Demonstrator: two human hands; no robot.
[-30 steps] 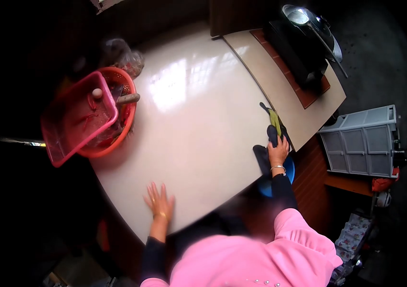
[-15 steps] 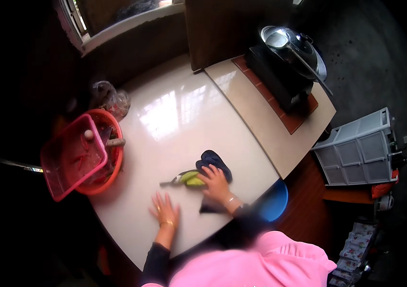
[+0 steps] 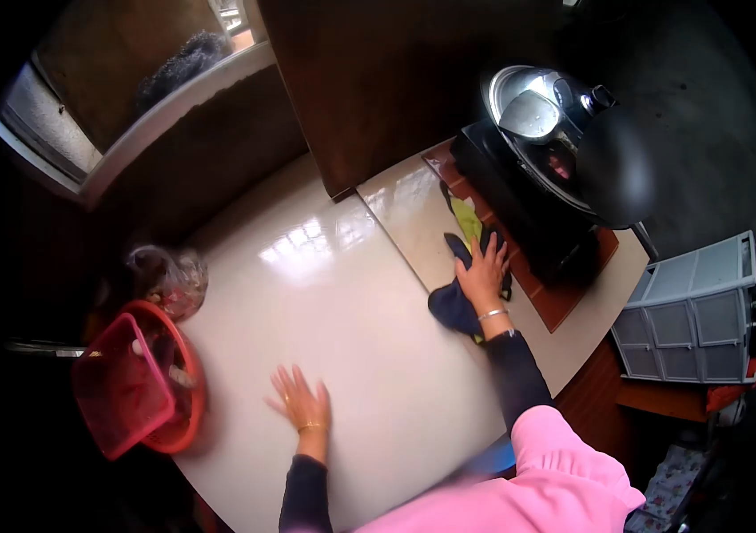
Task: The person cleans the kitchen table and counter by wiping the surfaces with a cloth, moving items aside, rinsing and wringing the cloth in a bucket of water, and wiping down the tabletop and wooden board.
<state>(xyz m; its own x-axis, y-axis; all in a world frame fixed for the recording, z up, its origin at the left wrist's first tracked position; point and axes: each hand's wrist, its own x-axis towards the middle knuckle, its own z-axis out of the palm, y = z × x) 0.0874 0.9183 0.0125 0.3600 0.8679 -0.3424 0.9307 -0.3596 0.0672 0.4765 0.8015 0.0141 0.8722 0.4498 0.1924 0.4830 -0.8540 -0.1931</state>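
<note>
My left hand point(image 3: 302, 404) rests on the white table point(image 3: 378, 382) near its front edge, fingers spread, with nothing in it. Farther right, my right hand point(image 3: 485, 277) presses on a dark blue and yellow-green cloth point(image 3: 456, 306). The cloth lies bunched across the seam between the white table and the beige side board point(image 3: 409, 209), its upper end beside the brown tiled strip. My right fingers are extended over the cloth.
A pink basket point(image 3: 125, 391) sits on a red-orange basin point(image 3: 190, 417) at the left, beside a clear plastic bag point(image 3: 174, 280). A black stove point(image 3: 520, 213) bears a lidded pan point(image 3: 533, 120). Grey drawers point(image 3: 689, 311) stand at the right.
My right hand and the cloth have moved from the white table's front middle up and right to the side board. The view has shifted, and my left hand has stayed on the table.
</note>
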